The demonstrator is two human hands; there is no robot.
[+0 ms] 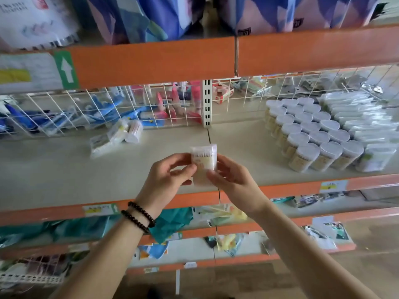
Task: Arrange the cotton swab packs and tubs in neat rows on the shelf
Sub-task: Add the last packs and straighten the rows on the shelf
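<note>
Cotton swab pack (204, 162), a small clear packet with the swab tips showing at its top, is held upright in mid-air over the front part of the shelf (64, 169), between both hands. Left hand (167, 178): thumb and curled fingers pinch the pack's left edge; two dark bead bracelets (138, 216) sit on that wrist. Right hand (232, 176): thumb and fingers pinch the right edge and lower corner.

Step in hand, as judged: one pack has been taken up and is being squared or turned before placing. The next move calls for carrying it right, toward the ordered stock, and setting it down in line without knocking the standing tubs.

Counts. Tubs (311, 134) with white lids stand at the right in three neat rows running front to back, about six per row, roughly eighteen in all; the far ones blur together. Just right of them, flat clear packs (362, 121) lie stacked in a row; their number cannot be told. Loose items (117, 137) lie unsorted at the left rear: about two flat packs and one tub on its side. Wire baskets (108, 108) behind hold other goods.
</note>
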